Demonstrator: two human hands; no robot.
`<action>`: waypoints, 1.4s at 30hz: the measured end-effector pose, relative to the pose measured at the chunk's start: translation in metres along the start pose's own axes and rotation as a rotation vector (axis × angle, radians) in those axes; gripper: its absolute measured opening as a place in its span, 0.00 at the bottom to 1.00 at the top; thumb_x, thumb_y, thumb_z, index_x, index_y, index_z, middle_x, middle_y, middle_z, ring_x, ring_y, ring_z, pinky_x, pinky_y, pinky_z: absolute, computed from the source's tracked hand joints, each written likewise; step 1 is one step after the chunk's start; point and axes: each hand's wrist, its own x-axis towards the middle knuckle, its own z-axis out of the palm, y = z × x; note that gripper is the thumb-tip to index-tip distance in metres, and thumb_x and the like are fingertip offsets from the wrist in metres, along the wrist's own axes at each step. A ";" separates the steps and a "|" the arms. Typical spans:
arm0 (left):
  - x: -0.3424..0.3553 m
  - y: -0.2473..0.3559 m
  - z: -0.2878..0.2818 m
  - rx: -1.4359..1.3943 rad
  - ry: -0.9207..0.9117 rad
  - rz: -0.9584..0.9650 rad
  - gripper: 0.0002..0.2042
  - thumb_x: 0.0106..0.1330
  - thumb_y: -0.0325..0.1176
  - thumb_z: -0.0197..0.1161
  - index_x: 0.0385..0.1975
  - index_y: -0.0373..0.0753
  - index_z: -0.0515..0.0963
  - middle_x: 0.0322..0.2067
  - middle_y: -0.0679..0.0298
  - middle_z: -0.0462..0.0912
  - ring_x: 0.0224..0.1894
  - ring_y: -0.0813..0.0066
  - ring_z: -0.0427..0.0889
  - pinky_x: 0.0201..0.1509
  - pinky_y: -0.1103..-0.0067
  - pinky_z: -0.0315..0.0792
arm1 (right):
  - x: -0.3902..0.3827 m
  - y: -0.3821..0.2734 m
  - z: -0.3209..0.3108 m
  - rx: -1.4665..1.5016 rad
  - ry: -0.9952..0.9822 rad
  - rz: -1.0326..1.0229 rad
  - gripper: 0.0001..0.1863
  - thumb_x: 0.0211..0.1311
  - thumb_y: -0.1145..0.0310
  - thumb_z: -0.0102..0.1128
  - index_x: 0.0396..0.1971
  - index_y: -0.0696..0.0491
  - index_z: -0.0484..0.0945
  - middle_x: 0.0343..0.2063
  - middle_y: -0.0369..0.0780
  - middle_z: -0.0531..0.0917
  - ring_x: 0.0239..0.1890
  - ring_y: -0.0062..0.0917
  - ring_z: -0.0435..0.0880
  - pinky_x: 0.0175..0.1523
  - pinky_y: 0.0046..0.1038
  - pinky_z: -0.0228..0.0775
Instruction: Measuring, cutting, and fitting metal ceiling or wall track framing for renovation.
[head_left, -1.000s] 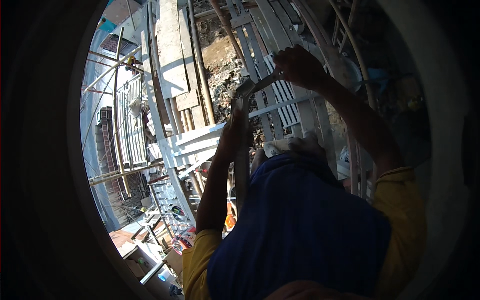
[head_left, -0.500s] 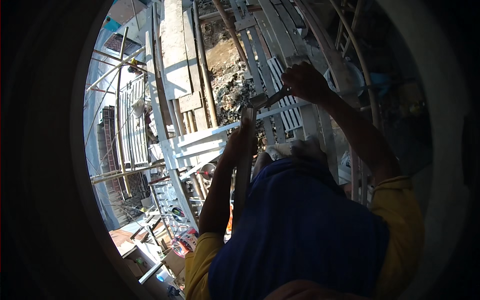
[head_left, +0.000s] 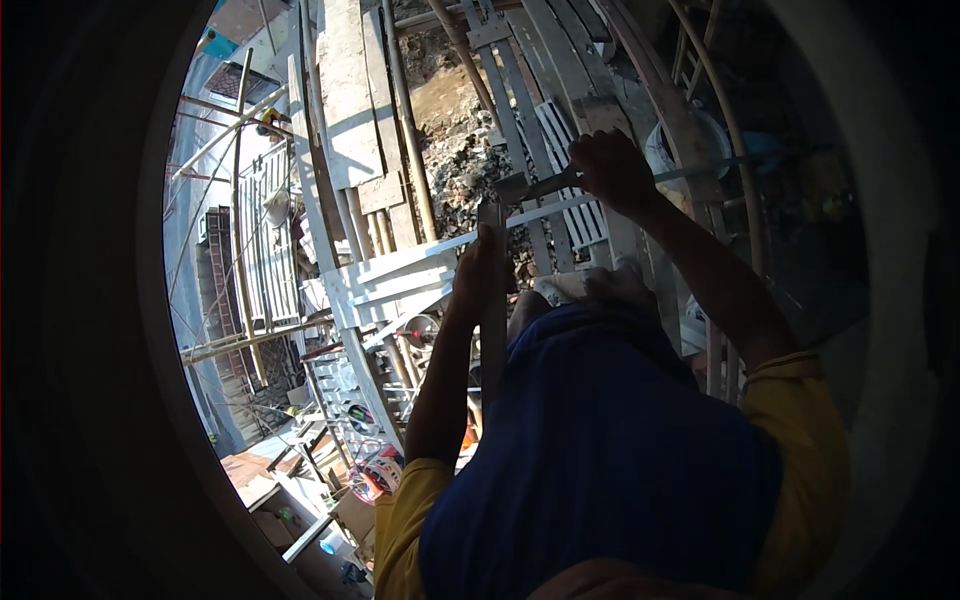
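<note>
My left hand [head_left: 474,275] is closed around a long, narrow grey strip [head_left: 493,345], just below its far end. The strip runs back toward my body, against my blue garment. In my closed right hand [head_left: 612,172] is a short-handled tool with a broad flat metal head [head_left: 512,188]; shadow hides its exact kind. Its head is by the far end of the strip, and I cannot tell whether they touch. A thin pale bar [head_left: 560,207] crosses beyond my left hand, passing below the tool.
Below lie wooden planks [head_left: 350,90], bamboo poles [head_left: 405,130] and rubble [head_left: 465,185]. Pale slats [head_left: 400,285] lie left of my left hand. A white slatted panel [head_left: 575,215] is under my right hand. Far left, a person in yellow [head_left: 268,122] is near bamboo scaffolding [head_left: 240,170].
The tool's head has shifted slightly up and left, and its handle lies flatter. The far end of the strip has moved slightly up. Both hands keep their grip.
</note>
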 end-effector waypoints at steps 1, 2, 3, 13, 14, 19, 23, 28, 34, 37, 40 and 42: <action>0.005 0.007 -0.005 -0.051 0.057 0.049 0.36 0.68 0.69 0.36 0.23 0.37 0.71 0.14 0.64 0.72 0.16 0.74 0.74 0.22 0.73 0.68 | -0.005 -0.014 0.011 0.064 0.012 0.146 0.13 0.49 0.68 0.69 0.29 0.51 0.72 0.24 0.38 0.78 0.30 0.35 0.80 0.37 0.38 0.69; 0.012 0.020 -0.014 -0.009 0.036 0.161 0.35 0.70 0.67 0.36 0.25 0.36 0.73 0.14 0.65 0.71 0.16 0.72 0.73 0.22 0.72 0.68 | -0.024 -0.038 0.039 0.259 -0.052 0.348 0.15 0.48 0.71 0.68 0.34 0.53 0.71 0.28 0.41 0.78 0.35 0.39 0.80 0.42 0.40 0.69; 0.010 0.047 -0.005 0.122 0.135 0.147 0.33 0.72 0.63 0.37 0.27 0.35 0.73 0.13 0.64 0.69 0.16 0.69 0.72 0.23 0.69 0.68 | -0.041 -0.073 0.070 0.493 -0.180 0.673 0.12 0.52 0.73 0.63 0.34 0.55 0.70 0.28 0.45 0.79 0.37 0.44 0.80 0.42 0.43 0.70; 0.005 -0.026 0.000 0.071 0.064 0.129 0.36 0.70 0.67 0.35 0.23 0.36 0.71 0.16 0.63 0.69 0.21 0.71 0.70 0.26 0.70 0.65 | -0.006 -0.007 -0.003 -0.013 -0.065 -0.021 0.14 0.46 0.69 0.71 0.30 0.51 0.73 0.27 0.38 0.80 0.34 0.35 0.81 0.41 0.38 0.69; -0.001 -0.005 0.000 0.068 0.069 0.120 0.36 0.70 0.66 0.35 0.24 0.34 0.72 0.17 0.61 0.70 0.22 0.69 0.71 0.27 0.69 0.65 | -0.003 -0.009 -0.001 0.024 -0.021 0.019 0.14 0.45 0.69 0.71 0.29 0.52 0.73 0.27 0.39 0.80 0.34 0.36 0.81 0.41 0.39 0.70; 0.027 0.001 -0.003 0.447 0.262 0.507 0.37 0.70 0.66 0.36 0.26 0.30 0.70 0.24 0.53 0.74 0.28 0.63 0.76 0.30 0.65 0.68 | -0.075 -0.109 0.117 0.625 -0.248 0.662 0.11 0.56 0.70 0.58 0.35 0.57 0.69 0.31 0.52 0.80 0.38 0.49 0.81 0.42 0.50 0.70; 0.002 -0.015 -0.011 0.149 0.051 0.013 0.33 0.69 0.67 0.40 0.29 0.38 0.72 0.19 0.65 0.73 0.21 0.77 0.74 0.25 0.76 0.70 | -0.036 -0.037 0.037 0.143 -0.170 0.220 0.13 0.52 0.66 0.67 0.32 0.52 0.72 0.26 0.41 0.80 0.34 0.37 0.82 0.41 0.41 0.69; -0.014 0.005 0.003 0.030 0.045 0.043 0.32 0.70 0.66 0.37 0.26 0.39 0.70 0.14 0.65 0.70 0.16 0.75 0.71 0.21 0.75 0.66 | -0.009 -0.011 0.000 -0.054 -0.011 -0.032 0.16 0.46 0.66 0.72 0.31 0.51 0.73 0.26 0.37 0.80 0.31 0.33 0.81 0.40 0.37 0.69; 0.035 -0.019 -0.011 0.248 0.278 0.200 0.35 0.70 0.65 0.40 0.30 0.31 0.70 0.19 0.57 0.72 0.25 0.65 0.75 0.32 0.67 0.67 | -0.072 -0.102 0.104 0.560 -0.289 0.646 0.09 0.58 0.71 0.57 0.37 0.56 0.72 0.29 0.50 0.81 0.37 0.47 0.82 0.42 0.46 0.72; 0.009 -0.019 -0.013 0.163 0.106 0.097 0.34 0.70 0.65 0.40 0.28 0.33 0.71 0.18 0.58 0.71 0.23 0.66 0.74 0.29 0.69 0.67 | -0.036 -0.042 0.040 0.102 -0.176 0.250 0.16 0.48 0.65 0.71 0.33 0.52 0.73 0.27 0.39 0.80 0.33 0.35 0.82 0.40 0.39 0.70; -0.007 -0.014 -0.002 0.015 -0.006 0.044 0.32 0.70 0.66 0.37 0.26 0.40 0.71 0.15 0.68 0.69 0.17 0.77 0.70 0.21 0.75 0.65 | 0.000 -0.005 -0.007 -0.132 -0.023 -0.132 0.15 0.44 0.62 0.73 0.27 0.49 0.74 0.27 0.36 0.79 0.32 0.31 0.81 0.41 0.36 0.68; -0.012 0.003 -0.005 -0.070 -0.010 0.080 0.31 0.70 0.66 0.38 0.27 0.40 0.70 0.15 0.68 0.69 0.17 0.78 0.70 0.21 0.76 0.66 | -0.004 -0.016 0.002 0.008 -0.022 0.051 0.14 0.45 0.66 0.72 0.28 0.49 0.73 0.27 0.37 0.79 0.32 0.32 0.79 0.41 0.37 0.68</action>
